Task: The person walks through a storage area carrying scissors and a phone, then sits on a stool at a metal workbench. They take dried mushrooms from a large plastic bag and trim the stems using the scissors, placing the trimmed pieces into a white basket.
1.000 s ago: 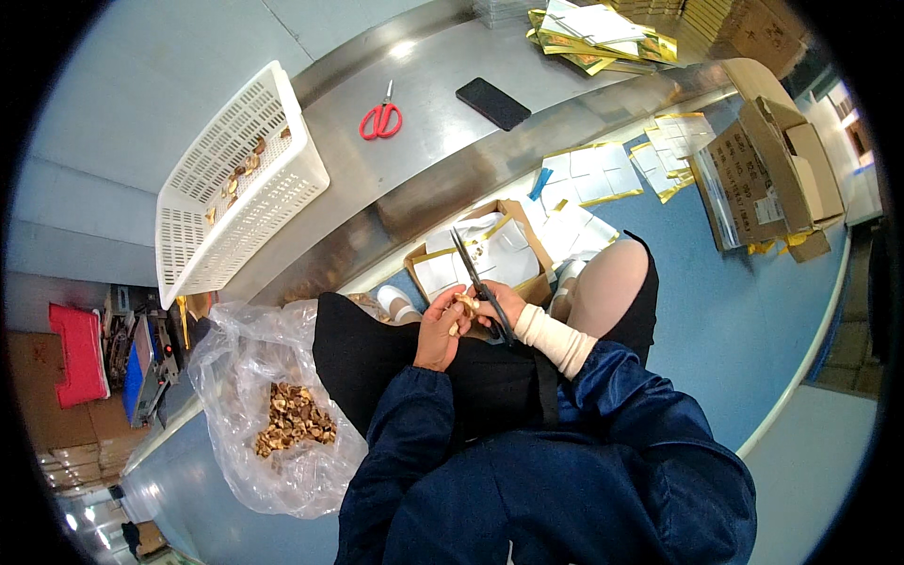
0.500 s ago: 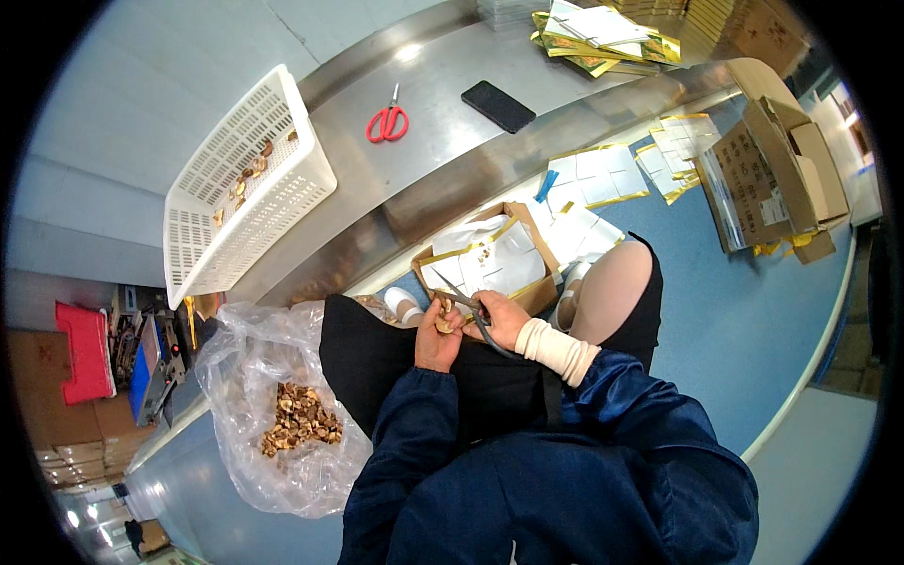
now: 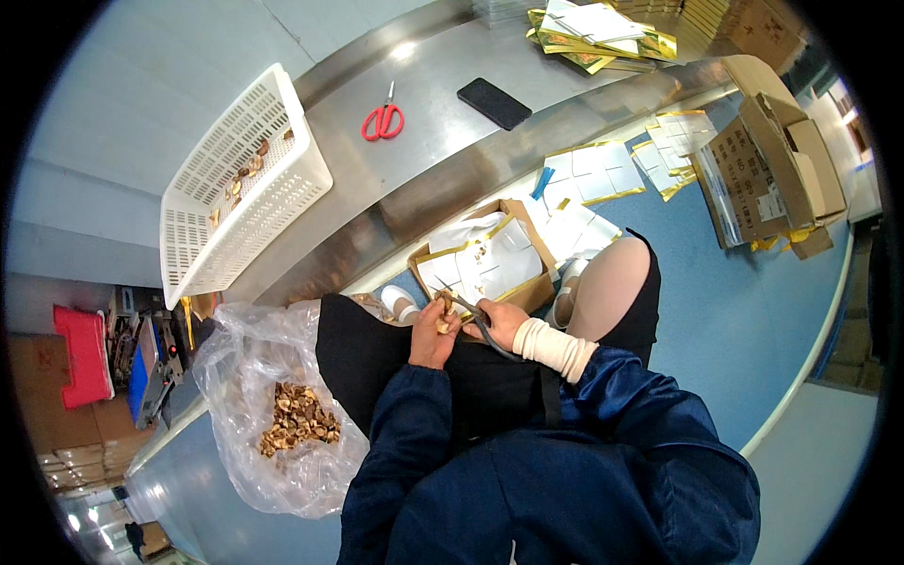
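Over my lap, my left hand (image 3: 431, 340) pinches a dried mushroom (image 3: 443, 325), brown with a pale cut side. My right hand (image 3: 504, 325) grips dark-handled scissors (image 3: 478, 314) whose blades point left, against the mushroom. The fingers hide part of the mushroom, so I cannot tell how far the blades close on it. Just beyond my hands, between my feet, sits an open cardboard box (image 3: 544, 287) lined with white sheets, small brown bits lying on them. On my left, a clear plastic bag (image 3: 235, 377) holds a heap of dried mushrooms (image 3: 299, 419).
A white perforated basket (image 3: 311, 174) with some mushroom pieces stands on the steel counter (image 3: 424, 122). Red-handled scissors (image 3: 383, 122) and a black phone (image 3: 494, 103) lie beside it. Flattened white cartons (image 3: 598, 174) and a larger cardboard box (image 3: 767, 174) are on the blue floor.
The mushroom and the scissor blades have shifted slightly against each other between my fingers. Both hands stay in the same place over my lap, and the whole view has moved a little.
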`<state>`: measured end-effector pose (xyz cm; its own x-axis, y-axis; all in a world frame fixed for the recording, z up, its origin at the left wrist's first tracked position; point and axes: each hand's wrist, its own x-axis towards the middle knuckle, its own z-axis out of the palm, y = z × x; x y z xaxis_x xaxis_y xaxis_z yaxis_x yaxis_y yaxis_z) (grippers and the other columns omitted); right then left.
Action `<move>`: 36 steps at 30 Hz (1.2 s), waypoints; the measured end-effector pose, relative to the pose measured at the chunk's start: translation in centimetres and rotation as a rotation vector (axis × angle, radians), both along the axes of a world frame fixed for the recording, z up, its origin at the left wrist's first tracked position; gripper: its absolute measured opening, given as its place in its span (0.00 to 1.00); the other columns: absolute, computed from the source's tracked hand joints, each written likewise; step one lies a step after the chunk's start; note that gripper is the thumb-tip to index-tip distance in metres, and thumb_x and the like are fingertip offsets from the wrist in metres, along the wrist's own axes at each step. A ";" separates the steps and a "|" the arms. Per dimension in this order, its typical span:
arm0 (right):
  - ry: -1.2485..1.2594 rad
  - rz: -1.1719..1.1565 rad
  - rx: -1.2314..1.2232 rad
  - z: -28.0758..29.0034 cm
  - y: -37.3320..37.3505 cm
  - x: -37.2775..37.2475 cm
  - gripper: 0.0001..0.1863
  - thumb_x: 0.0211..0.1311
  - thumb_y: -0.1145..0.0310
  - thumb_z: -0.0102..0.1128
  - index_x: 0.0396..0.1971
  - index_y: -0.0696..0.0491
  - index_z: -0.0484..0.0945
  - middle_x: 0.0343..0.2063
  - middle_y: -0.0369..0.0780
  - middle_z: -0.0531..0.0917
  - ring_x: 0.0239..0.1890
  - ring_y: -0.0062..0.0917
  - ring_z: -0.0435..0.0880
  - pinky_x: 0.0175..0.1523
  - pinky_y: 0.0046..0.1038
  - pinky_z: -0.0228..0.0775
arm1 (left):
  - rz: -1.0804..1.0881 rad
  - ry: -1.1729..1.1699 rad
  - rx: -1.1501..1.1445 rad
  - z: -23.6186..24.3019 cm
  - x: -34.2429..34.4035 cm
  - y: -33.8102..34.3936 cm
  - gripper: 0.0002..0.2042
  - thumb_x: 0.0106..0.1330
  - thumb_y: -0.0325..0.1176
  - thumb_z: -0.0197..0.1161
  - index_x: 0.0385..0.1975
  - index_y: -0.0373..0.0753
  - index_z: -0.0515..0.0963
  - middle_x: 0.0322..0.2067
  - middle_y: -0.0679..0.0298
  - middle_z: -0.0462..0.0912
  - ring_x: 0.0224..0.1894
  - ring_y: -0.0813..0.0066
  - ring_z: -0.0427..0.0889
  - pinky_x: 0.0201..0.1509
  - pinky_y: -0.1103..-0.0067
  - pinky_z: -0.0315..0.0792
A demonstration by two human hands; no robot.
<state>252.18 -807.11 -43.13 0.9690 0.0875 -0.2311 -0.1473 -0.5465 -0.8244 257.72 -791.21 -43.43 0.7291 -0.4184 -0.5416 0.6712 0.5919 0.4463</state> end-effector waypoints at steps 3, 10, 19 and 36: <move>0.052 0.013 -0.102 -1.0 0.3 0.0 0.27 0.50 0.45 0.53 0.28 0.60 0.72 0.19 0.51 0.76 0.27 0.43 0.77 0.33 0.35 0.68 | 0.060 0.072 0.001 -0.8 -0.2 -0.3 0.03 0.61 0.27 0.51 0.31 0.36 0.69 0.24 0.66 0.69 0.22 0.79 0.65 0.23 0.84 0.59; 0.099 0.022 -0.019 -2.5 0.6 -0.3 0.30 0.49 0.43 0.53 0.30 0.61 0.74 0.21 0.52 0.77 0.29 0.42 0.78 0.37 0.35 0.68 | 0.030 0.163 0.109 -2.5 -0.3 -0.1 0.03 0.61 0.27 0.49 0.30 0.36 0.69 0.24 0.66 0.68 0.21 0.78 0.64 0.22 0.83 0.59; 0.094 -0.006 -0.031 -2.3 0.8 0.0 0.29 0.49 0.43 0.53 0.27 0.59 0.73 0.20 0.50 0.77 0.27 0.43 0.77 0.35 0.34 0.68 | -0.030 0.164 0.132 -2.2 -0.1 -0.2 0.03 0.60 0.28 0.51 0.30 0.36 0.67 0.22 0.66 0.67 0.19 0.77 0.63 0.23 0.82 0.58; 0.093 -0.229 0.092 -5.5 -0.7 0.6 0.27 0.50 0.45 0.55 0.21 0.60 0.73 0.10 0.40 0.73 0.13 0.25 0.74 0.20 0.27 0.64 | 0.268 0.163 -0.070 -0.3 -0.6 -0.5 0.05 0.59 0.26 0.49 0.33 0.32 0.68 0.33 0.56 0.73 0.41 0.59 0.73 0.46 0.71 0.71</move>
<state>252.74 -807.79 -48.61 0.9409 -0.1071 -0.3212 -0.3360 -0.4131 -0.8464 257.10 -791.74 -43.70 0.7242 -0.2637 -0.6372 0.5468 0.7826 0.2977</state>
